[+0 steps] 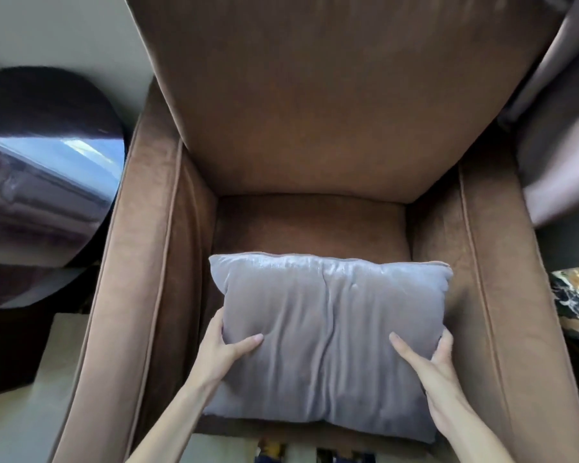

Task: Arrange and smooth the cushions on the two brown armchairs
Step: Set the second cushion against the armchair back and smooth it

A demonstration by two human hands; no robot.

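I have both hands clamped on the grey cushion (328,342), which sits over the front half of the brown armchair (315,111), its near edge reaching the seat's front edge. My left hand (224,349) grips the cushion's left side, thumb pressed into the top face and fingers wrapped behind the edge. My right hand (428,365) does the same on the right side, thumb on top, fingers curled round the edge. The hands are well apart, one at each side. The cushion's fabric is creased, with a deep fold running down its middle.

Around me: to the left of the chair, just beside its left armrest (127,262), stands a dark glossy round table (41,168) showing bright reflections. To the right, near the right armrest (502,262), I see a marbled black-and-orange object (575,302), only partly in view. Pale curtain-like fabric (555,135) hangs at the upper right, blurred.

The cushion nearly fills the width between the armrests; its far right corner touches the right armrest's inner wall. Behind the cushion, the back part of the seat (311,225) lies bare up to the backrest. Something blue and yellow shows below the seat's front edge; I cannot tell what it is.
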